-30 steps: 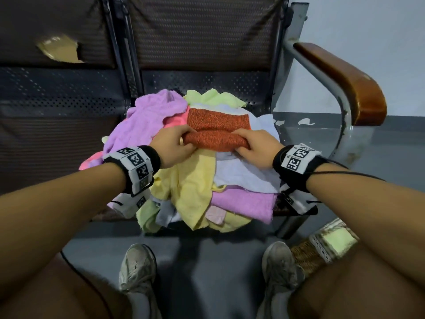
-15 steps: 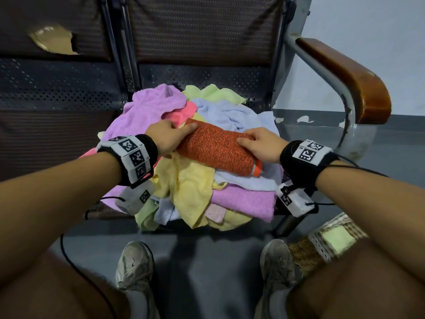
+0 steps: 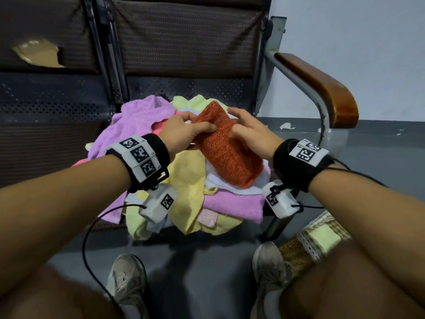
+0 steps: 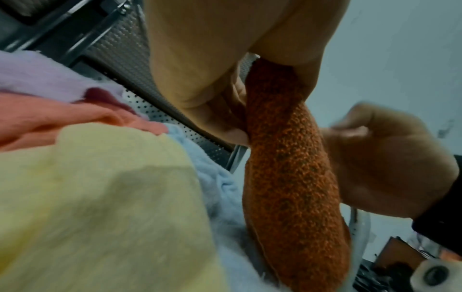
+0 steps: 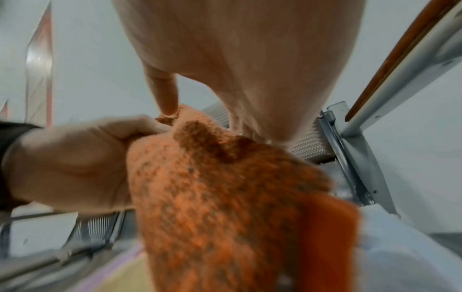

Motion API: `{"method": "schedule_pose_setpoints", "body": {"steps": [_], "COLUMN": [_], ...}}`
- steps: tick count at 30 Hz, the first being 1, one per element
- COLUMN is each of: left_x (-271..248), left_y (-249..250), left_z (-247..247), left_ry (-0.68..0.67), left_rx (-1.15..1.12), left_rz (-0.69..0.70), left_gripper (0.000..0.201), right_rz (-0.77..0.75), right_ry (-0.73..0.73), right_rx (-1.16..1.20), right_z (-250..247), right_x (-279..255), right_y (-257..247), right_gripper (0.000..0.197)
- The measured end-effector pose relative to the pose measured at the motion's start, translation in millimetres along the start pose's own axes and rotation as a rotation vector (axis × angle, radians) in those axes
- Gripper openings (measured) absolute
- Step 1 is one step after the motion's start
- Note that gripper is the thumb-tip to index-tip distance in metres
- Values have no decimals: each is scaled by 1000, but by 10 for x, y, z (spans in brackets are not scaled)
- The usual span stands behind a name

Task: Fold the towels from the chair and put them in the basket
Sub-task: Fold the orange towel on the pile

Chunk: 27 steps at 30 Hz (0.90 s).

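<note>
left fingers (image 3: 208, 128): curling round the left edge of the orange towel (image 3: 226, 148), thumb on top, pinching it; wrist view showing fingertips pressing into the fabric.
right fingers (image 3: 238, 116): spreading over the towel's right side, thumb pressing onto the top face, other fingertips reaching past the far edge; gripping the towel.
left hand (image 3: 184, 132): sitting at the towel's left, wearing a black wristband with printed tags.
right hand (image 3: 253, 134): sitting at the towel's right, just beside the left hand, same kind of band.
orange towel: folded into a thick strip, tilting with the far end raised between both hands, near end lying on the towel pile (image 3: 190, 180).
towel pile: loose purple, yellow, pink, pale blue and green towels heaping on the chair seat, some hanging over the front edge.
chair (image 3: 184, 42): dark mesh back, metal frame, wooden armrest (image 3: 322, 88) at right.
basket (image 3: 305, 245): woven, standing on the floor right of the chair, partly hidden behind the person's right leg; a pale green folded cloth showing inside.
floor (image 3: 195, 261): grey, two sneakers showing below the seat.
</note>
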State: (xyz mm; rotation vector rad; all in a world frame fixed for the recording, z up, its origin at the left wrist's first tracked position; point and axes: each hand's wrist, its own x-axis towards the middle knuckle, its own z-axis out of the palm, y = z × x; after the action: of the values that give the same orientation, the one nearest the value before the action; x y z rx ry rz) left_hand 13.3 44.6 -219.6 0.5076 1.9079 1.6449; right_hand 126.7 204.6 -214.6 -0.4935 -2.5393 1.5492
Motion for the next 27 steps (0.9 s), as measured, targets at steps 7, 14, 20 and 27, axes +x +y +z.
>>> {"method": "schedule_pose_setpoints", "body": {"steps": [7, 14, 20, 27], "left_x": [-194, -349, -445, -755], "left_y": [257, -74, -267, -907], "left_z": [452, 1548, 2923, 4434], "left_ry": [-137, -548, -806, -1030], "left_rx": [-139, 58, 68, 487], "left_rz": [57, -148, -260, -516], "left_gripper": [50, 50, 38, 30], "right_rz": [81, 273, 467, 897], "right_ry": [93, 213, 382, 732], "right_rx": [258, 526, 557, 570], "right_z": [-308, -1225, -2077, -2101], "right_x": [-371, -1014, -1965, -3034], "right_y": [-95, 533, 1381, 2731], "right_gripper": [47, 25, 41, 8]}}
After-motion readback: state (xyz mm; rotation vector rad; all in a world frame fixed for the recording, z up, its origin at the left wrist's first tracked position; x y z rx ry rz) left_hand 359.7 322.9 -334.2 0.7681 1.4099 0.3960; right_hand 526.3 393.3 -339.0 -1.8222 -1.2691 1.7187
